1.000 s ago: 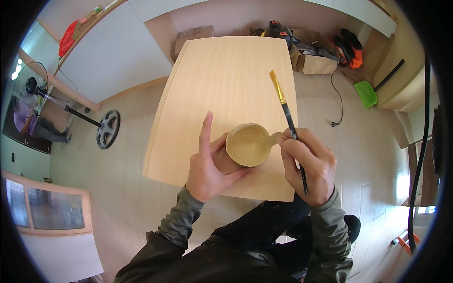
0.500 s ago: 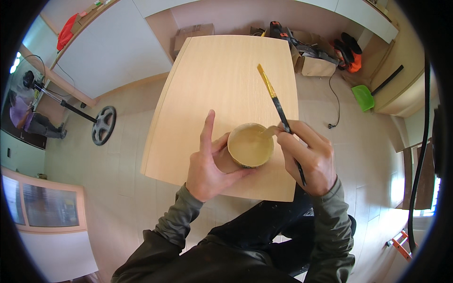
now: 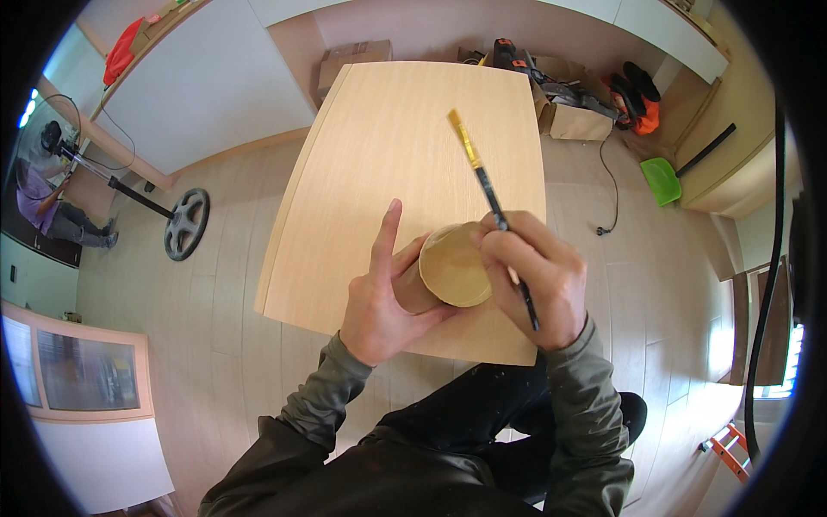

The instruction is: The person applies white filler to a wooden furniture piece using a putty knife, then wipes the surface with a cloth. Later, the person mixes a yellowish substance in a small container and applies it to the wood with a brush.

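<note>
My left hand [image 3: 375,310] is wrapped round a round can [image 3: 457,274] of tan, paint-like liquid, the thumb at its near side and the index finger pointing up and away. The can is over the near part of a pale wooden board or tabletop [image 3: 405,138]. My right hand [image 3: 543,280] is closed on a paintbrush [image 3: 488,185] with a black handle and yellow ferrule, its bristles pointing up and away from the can. The same fingers pinch something tan and flat at the can's right rim; its lower part is hidden.
Cardboard boxes with tools [image 3: 577,121] stand beyond the board. To the right lie a green dustpan [image 3: 661,181] and a black cable [image 3: 617,185]. A stand with a round black base [image 3: 187,224] is at left. Another person [image 3: 60,207] stands at far left.
My right hand has moved left and slightly toward the far side, carrying the brush with it. The can's opening has shifted slightly right. My left hand keeps its hold on the can.
</note>
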`<state>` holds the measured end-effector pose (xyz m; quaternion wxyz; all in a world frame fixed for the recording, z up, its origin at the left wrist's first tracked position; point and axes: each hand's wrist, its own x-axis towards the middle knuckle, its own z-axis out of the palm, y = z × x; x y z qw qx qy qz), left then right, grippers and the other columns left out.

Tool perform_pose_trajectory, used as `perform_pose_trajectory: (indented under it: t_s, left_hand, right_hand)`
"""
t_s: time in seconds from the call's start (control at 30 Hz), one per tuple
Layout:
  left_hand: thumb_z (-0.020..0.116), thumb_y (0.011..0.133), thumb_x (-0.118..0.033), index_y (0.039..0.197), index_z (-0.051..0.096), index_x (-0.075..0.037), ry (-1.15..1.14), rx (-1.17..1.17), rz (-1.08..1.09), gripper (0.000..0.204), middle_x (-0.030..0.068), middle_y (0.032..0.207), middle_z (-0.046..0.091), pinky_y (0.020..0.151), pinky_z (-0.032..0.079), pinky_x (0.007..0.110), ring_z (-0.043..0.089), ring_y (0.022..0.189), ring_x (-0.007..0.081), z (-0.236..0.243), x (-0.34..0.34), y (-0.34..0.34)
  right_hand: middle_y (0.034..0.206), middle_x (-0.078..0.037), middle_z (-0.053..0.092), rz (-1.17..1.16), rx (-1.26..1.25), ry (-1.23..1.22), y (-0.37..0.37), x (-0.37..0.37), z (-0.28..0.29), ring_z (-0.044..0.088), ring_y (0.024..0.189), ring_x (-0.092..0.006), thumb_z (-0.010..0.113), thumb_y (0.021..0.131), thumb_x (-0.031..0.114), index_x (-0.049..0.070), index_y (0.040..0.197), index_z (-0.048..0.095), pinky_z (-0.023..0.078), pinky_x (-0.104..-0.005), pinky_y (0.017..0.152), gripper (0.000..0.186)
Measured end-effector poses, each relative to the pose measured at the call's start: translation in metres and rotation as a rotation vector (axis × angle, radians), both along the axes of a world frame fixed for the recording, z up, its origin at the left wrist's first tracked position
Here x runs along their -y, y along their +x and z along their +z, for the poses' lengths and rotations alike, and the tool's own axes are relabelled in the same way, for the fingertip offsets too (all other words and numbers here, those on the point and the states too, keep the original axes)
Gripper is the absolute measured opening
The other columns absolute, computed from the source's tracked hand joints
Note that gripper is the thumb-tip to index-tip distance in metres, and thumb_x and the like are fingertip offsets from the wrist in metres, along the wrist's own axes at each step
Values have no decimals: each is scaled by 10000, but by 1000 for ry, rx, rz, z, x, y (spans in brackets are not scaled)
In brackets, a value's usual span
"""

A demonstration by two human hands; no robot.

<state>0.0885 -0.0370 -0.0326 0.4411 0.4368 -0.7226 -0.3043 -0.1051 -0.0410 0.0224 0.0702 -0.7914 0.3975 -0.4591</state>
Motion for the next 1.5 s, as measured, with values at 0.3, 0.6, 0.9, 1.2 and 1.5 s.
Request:
perform_pose_trajectory:
  t_s: [0.3, 0.6, 0.9, 1.2, 1.5]
  left_hand:
    - [929, 607, -188, 1506, 95, -77, 33, 7, 4, 1231, 252, 1179, 635, 942, 514, 379, 639, 1105, 320, 2, -4, 3]
    - [912, 631, -236, 1516, 110, -85, 45, 17, -73, 1204, 212, 1194, 632, 941, 510, 384, 624, 1123, 338, 4, 0, 0]
    - [926, 598, -187, 1473, 307, -77, -15, 181, -77, 1077, 181, 1230, 601, 983, 474, 390, 603, 1144, 307, 6, 0, 8]
    - [873, 634, -214, 1409, 434, -108, -65, 225, -101, 896, 143, 1207, 559, 931, 455, 410, 567, 1084, 332, 4, 4, 6]
    - [851, 642, -237, 1383, 477, -130, -83, 275, -102, 838, 126, 1188, 534, 901, 441, 406, 546, 1044, 318, 6, 5, 5]
  right_hand:
    - [849, -137, 612, -41, 26, 124, -20, -19, 2, 627, 676, -305, 652, 729, -82, 0, 864, 620, 505, -324, 603, 162]
    - [857, -168, 609, 165, 76, 209, -11, 46, -2, 598, 738, -372, 599, 808, -40, -23, 897, 576, 482, -358, 646, 93]
    - [859, -178, 721, -50, 433, 298, -40, -30, 21, 704, 786, -202, 541, 878, -19, -100, 1051, 638, 550, -308, 753, 214]
    - [731, -118, 692, -33, 316, 509, -28, -32, 7, 699, 658, -172, 702, 796, -18, -46, 873, 690, 529, -244, 610, 83]
    - [708, -112, 673, -71, 265, 467, -21, -25, -7, 672, 610, -185, 723, 791, 1, -18, 875, 667, 503, -254, 571, 103]
